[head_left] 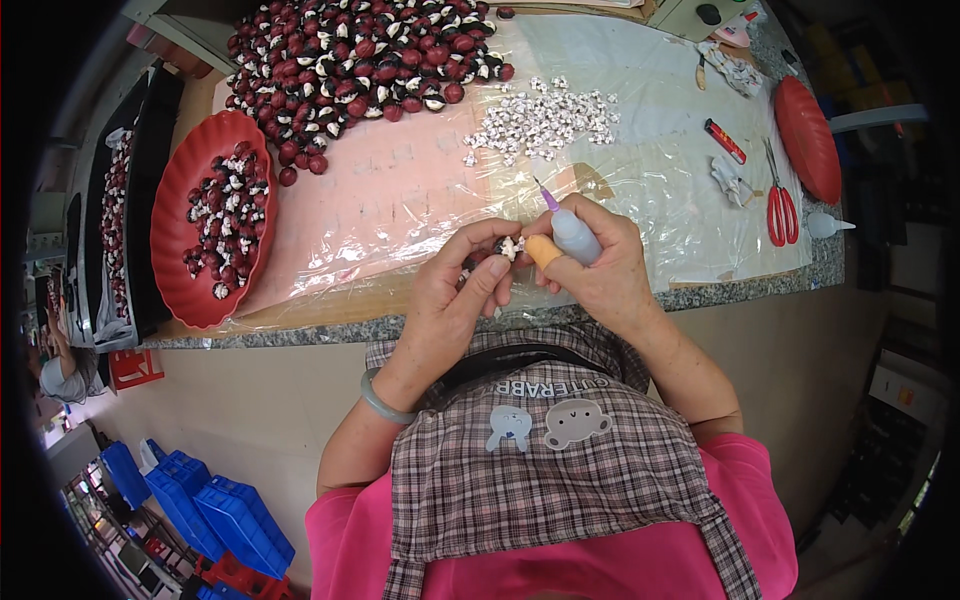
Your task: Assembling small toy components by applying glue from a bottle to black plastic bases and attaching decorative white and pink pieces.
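My left hand (462, 280) pinches a small dark red and black piece with white on it (506, 248), close to the table's front edge. Closed around a translucent squeeze bottle with a purple needle tip (576, 236), my right hand (612, 262) has an orange cover on its thumb (543, 251). The needle points up and away from the piece. That thumb presses near a tiny white part beside the left fingertips; its exact contact is hidden. Beyond my hands lie small white pieces with dark marks (545, 120), spread in one patch. A large heap of dark red, black and white pieces (370, 60) lies behind.
At the left stands a red scalloped tray (172, 235) holding several assembled pieces. Red-handled scissors (782, 215), a red marker-like stick (725, 141), crumpled tissue (730, 180), a small white-tipped bottle (828, 225) and a red dish (806, 140) lie right. Clear plastic covers the table (370, 210).
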Tool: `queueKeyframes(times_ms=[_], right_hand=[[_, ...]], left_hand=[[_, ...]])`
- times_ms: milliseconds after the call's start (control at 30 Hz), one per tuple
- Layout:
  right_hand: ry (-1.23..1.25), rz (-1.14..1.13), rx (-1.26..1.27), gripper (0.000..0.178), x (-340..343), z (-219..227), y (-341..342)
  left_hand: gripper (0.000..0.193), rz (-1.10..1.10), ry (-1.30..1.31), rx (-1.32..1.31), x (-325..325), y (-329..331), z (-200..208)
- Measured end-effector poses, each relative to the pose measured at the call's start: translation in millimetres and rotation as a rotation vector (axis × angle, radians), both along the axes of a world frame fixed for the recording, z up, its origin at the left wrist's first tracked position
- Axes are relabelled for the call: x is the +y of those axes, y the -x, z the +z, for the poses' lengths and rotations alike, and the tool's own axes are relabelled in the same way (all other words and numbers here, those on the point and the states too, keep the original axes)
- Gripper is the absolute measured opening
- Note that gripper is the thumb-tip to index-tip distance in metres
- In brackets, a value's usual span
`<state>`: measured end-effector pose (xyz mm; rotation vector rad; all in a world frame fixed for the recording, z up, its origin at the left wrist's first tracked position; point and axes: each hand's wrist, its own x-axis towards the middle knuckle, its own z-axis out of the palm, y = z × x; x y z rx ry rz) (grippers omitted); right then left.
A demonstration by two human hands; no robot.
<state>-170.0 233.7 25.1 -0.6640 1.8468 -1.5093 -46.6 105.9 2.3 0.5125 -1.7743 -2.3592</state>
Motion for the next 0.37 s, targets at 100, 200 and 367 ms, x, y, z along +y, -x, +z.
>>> queueKeyframes(times_ms=[100,200,367], right_hand=[[0.027,-0.015,0.210,0.009,-0.2,-5.7,-2.7],[0.086,-0.061,0.401,0.011,-1.1,-13.4,-8.8],[0.066,-0.140,0.221,0.010,2.5,-25.2,-22.3]], left_hand=[[0.027,0.008,0.093,-0.030,1.0,-0.4,0.3],[0.026,0.022,0.223,-0.028,1.7,0.8,1.0],[0.028,0.035,0.454,0.021,7.6,1.0,-3.5]])
